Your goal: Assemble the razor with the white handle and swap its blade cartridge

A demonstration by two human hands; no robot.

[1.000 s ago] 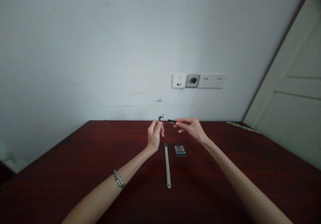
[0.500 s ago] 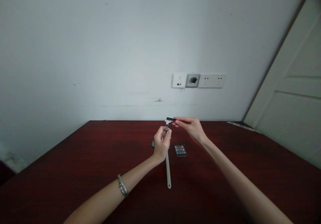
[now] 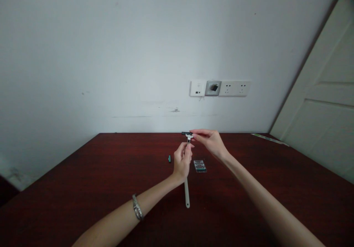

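The left hand [image 3: 182, 163] grips a razor handle [image 3: 188, 139], its silver end up toward one o'clock. At two o'clock from it, the right hand [image 3: 209, 140] pinches one end of a black cartridge [image 3: 186, 133] against the handle's top; whether the two are locked together, I cannot tell. Around the left hand, a small green-and-black piece [image 3: 169, 159] lies on the table [image 3: 116, 166] at nine o'clock, a clear case [image 3: 200, 166] at three, and a pale stick [image 3: 187, 193], partly hidden, reaches toward six. A bracelet [image 3: 137, 207] circles the forearm at eight; wall sockets [image 3: 234, 89] sit at one.
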